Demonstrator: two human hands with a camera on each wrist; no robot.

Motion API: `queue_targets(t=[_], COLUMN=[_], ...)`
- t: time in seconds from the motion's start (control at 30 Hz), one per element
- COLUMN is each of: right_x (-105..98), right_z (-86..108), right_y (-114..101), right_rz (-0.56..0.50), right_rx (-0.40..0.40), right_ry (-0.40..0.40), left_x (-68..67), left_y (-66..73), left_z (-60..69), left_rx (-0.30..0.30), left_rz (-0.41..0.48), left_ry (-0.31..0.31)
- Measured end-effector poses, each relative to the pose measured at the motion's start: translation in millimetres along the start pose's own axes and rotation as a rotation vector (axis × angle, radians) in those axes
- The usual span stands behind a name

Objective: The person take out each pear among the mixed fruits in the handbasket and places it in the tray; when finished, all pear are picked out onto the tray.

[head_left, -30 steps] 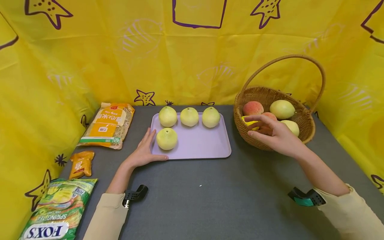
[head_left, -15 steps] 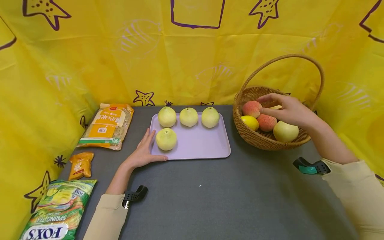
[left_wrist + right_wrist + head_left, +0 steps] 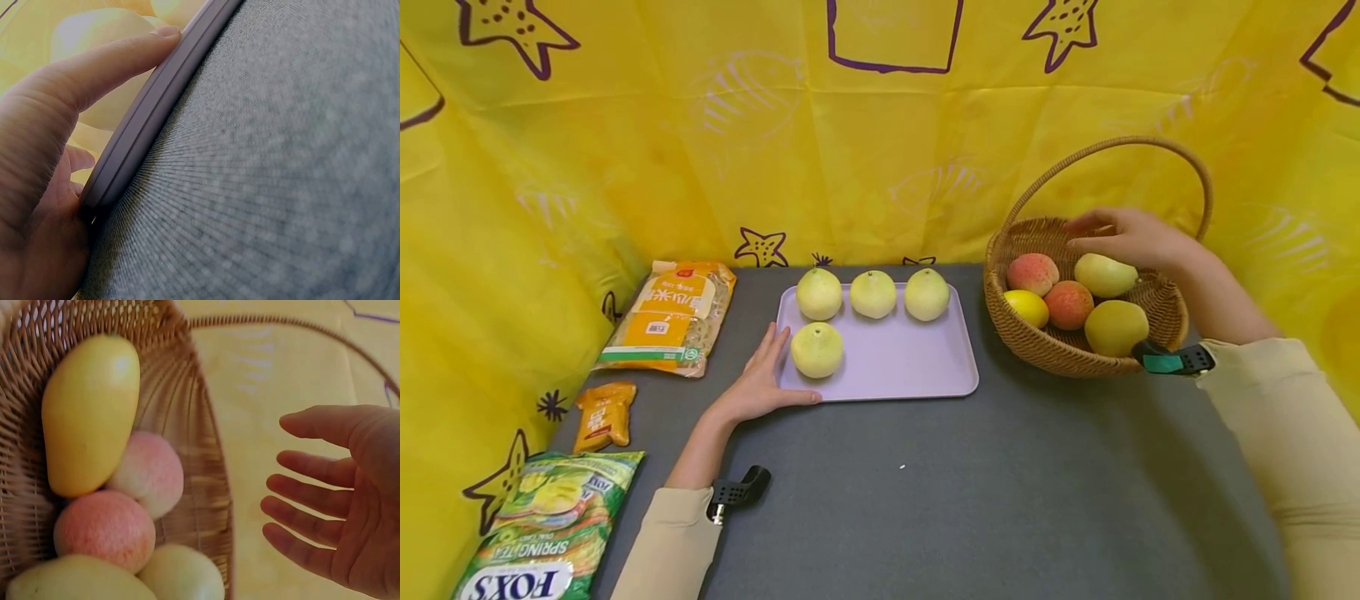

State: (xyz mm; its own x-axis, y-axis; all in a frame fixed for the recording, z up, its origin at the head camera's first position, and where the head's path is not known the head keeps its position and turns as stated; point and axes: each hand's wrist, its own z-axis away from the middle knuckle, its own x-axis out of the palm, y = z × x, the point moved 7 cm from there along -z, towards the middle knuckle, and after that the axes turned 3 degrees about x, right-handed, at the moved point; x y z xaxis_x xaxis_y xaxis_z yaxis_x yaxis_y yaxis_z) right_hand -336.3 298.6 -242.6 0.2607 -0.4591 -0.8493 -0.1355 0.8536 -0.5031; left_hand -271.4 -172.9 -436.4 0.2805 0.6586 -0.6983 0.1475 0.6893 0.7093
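My left hand [image 3: 757, 387] rests at the near-left corner of a lilac tray [image 3: 898, 358], fingers spread along its side. Its thumb [image 3: 119, 62] touches the near rim. Three pale green, pomelo-like fruits [image 3: 872, 293] line the tray's back, and another pale green fruit [image 3: 817, 350] sits in front at the left. My right hand [image 3: 1138, 240] hovers above the back right of a wicker basket [image 3: 1052, 354], holding nothing, its fingers [image 3: 312, 497] apart. Inside the basket are two peaches [image 3: 1069, 305], a yellow mango [image 3: 90, 415], a pale pear-shaped fruit [image 3: 1105, 275] and a yellowish fruit [image 3: 1116, 328].
At the left lie an orange-and-clear food bag [image 3: 662, 317], a small orange packet [image 3: 605, 417] and a green FOX'S bag [image 3: 550, 525]. The basket's tall handle [image 3: 1120, 143] arches over it. Yellow patterned cloth [image 3: 880, 167] hangs behind the grey table [image 3: 925, 517].
My right hand has moved from above the basket's front to its back right, uncovering the fruits. The left hand and the tray have stayed in place.
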Motion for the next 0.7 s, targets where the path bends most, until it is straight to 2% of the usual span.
queue_targets(t=[0.17,0.4,0.7], right_x=[-4.1,-7.5,-2.8], right_z=[-10.6,-25.2,-30.7], right_y=[17.6,37.6,61.5], right_rz=[0.077,0.204,0.258], right_rx=[0.059,0.077,0.085], right_ry=[-0.013,-0.04,-0.106], left_x=[0.7,0.5,0.2], left_y=[-0.9,-2.0,0.0], left_z=[-0.4,-0.7,-0.3], left_rx=[0.002,0.004,0.007], left_rz=[0.002,-0.011,-0.003], left_ry=[0.002,0.004,0.001])
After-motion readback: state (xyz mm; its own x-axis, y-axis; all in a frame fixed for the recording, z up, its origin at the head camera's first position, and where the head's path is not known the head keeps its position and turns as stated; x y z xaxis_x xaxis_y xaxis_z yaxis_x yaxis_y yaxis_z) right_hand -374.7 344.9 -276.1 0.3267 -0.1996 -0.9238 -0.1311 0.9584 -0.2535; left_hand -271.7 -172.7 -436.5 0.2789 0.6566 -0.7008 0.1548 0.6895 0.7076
